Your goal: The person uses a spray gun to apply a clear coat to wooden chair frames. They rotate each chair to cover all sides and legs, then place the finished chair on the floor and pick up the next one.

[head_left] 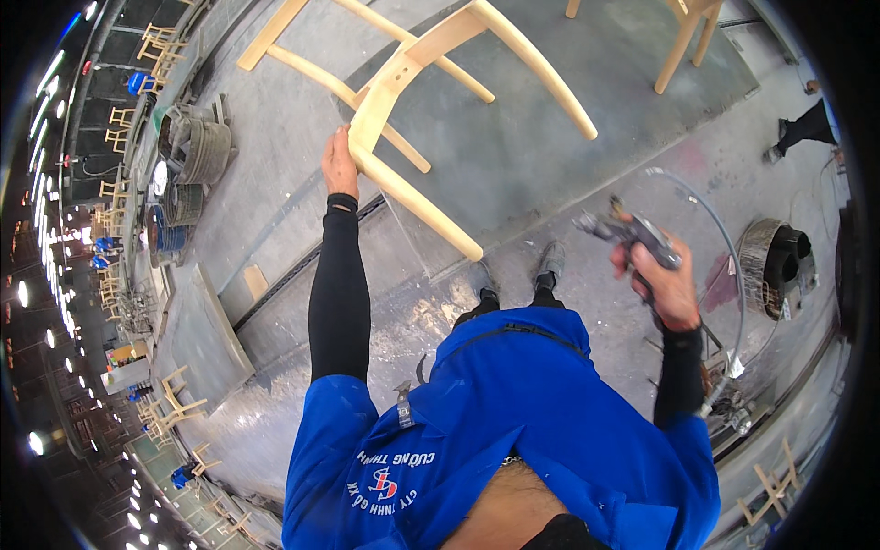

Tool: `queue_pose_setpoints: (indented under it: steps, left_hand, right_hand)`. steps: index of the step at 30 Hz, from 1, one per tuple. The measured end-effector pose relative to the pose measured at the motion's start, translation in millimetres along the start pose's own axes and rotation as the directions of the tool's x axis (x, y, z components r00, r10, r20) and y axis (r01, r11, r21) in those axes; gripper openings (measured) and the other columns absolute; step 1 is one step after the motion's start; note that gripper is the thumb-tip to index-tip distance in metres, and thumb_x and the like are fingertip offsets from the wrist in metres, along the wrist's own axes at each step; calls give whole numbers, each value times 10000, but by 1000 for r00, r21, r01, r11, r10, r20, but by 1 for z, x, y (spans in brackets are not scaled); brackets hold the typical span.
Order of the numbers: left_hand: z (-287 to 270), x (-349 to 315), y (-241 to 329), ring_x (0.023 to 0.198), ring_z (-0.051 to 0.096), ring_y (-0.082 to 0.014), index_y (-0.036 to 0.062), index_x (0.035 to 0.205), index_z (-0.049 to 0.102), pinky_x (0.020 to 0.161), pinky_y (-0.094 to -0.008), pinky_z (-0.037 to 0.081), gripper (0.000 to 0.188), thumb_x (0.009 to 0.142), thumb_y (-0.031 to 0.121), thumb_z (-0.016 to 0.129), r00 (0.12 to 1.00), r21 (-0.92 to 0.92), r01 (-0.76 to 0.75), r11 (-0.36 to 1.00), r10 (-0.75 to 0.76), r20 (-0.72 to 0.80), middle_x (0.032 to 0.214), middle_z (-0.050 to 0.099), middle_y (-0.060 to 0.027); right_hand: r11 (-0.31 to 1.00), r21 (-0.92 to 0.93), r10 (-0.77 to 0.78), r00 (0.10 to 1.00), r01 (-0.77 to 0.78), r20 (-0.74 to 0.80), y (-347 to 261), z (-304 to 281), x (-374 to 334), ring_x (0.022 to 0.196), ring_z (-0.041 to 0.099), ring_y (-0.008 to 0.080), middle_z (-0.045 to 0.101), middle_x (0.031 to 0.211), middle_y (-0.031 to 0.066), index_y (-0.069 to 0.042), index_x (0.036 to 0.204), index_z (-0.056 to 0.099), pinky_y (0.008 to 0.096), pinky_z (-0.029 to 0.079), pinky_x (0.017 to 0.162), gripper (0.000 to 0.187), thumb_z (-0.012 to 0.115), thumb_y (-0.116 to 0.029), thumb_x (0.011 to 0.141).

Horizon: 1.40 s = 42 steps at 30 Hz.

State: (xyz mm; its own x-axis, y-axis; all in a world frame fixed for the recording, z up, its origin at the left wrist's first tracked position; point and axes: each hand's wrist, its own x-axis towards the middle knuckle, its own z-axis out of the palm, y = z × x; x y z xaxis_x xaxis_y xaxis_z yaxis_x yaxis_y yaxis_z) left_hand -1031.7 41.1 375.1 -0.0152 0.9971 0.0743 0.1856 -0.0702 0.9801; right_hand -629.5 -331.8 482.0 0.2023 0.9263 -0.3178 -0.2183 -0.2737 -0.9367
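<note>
A pale wooden chair frame (pixel 376 112) without a seat is tilted in front of me, its legs spread toward the top of the view. My left hand (pixel 339 165) grips it at the curved corner, the thumb side against the wood; part of the fingers is hidden behind it. To the right, my right hand (pixel 667 280) is wrapped round the handle of a spray gun (pixel 642 238), slightly blurred. The gun's nozzle end points left toward the chair, apart from it. A thin grey hose (pixel 724 238) loops on the gun's right side.
A grey board (pixel 513 183) lies beneath the chair. Another wooden chair (pixel 683 46) stands at the far right, near a person's dark-trousered leg (pixel 807 128). Wrapped drums stand at right (pixel 765 266) and left (pixel 197 151). More wooden chairs line the left, with blue-clad people among them.
</note>
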Motion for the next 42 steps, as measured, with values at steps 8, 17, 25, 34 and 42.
queue_pose_setpoints:
  steps: [8, 17, 25, 34, 42]
  left_hand:
    - [-2, 11, 6, 1248, 579, -244, 131, 1423, 619, 979, -504, 496, 575, 1043, 530, 456, 975, 42, 209, 977, -212, 63, 1392, 621, -87]
    - [-14, 14, 12, 1594, 111, -322, 38, 1541, 470, 1280, -422, -4, 1007, 996, 796, 91, 971, 267, 20, 963, -83, 224, 1686, 242, -211]
    - [-7, 7, 20, 1586, 85, -338, 25, 1559, 419, 1275, -413, 39, 1019, 987, 804, 98, 977, 321, -9, 947, -59, 202, 1675, 197, -242]
    - [24, -36, 12, 1440, 467, -358, -61, 1500, 462, 1180, -384, 356, 804, 1056, 607, 407, 985, 360, -89, 929, 27, 173, 1498, 520, -282]
    - [72, -102, 10, 1278, 624, -319, -82, 1480, 469, 1069, -377, 481, 797, 878, 334, 786, 994, 329, -69, 942, 36, 104, 1382, 626, -267]
  right_hand:
    - [945, -151, 288, 957, -291, -40, -7, -47, -79, 665, 644, 94, 721, 882, 79, 26, 1341, 632, 202, 410, 469, 525, 719, -321, 956]
    - [990, 10, -138, 988, 139, -68, -21, -20, -83, 637, 664, 161, 709, 840, 148, 80, 1347, 597, 226, 421, 462, 835, 801, -561, 853]
    - [949, -77, -315, 916, 306, -247, -16, -7, -65, 601, 592, 109, 697, 838, 130, 80, 1378, 581, 220, 406, 470, 716, 779, -431, 917]
    - [966, -71, -255, 960, 248, -119, -18, 13, -36, 745, 678, 133, 716, 916, 96, 49, 1376, 609, 205, 432, 505, 630, 794, -342, 918]
    - [915, 43, -395, 911, 402, -116, -51, 59, 14, 729, 676, 150, 702, 905, 133, 67, 1381, 591, 210, 422, 477, 664, 797, -367, 923]
